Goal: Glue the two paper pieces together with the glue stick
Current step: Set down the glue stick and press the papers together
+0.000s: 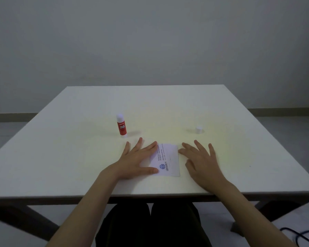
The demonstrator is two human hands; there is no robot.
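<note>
Both hands lie flat, fingers spread: left hand [137, 160] on the printed paper [169, 160], right hand [201, 160] beside its right edge; glue stick [121, 126] and cap [198, 130] stand well apart on the desk [61, 148].

Looks like a bare, plain room, kinda office-like: just a white table [168, 107], blank grey wall [150, 41], and a baseboard [11, 117].

Bare forearms, no sleeves, dark trousers [150, 227]
</note>
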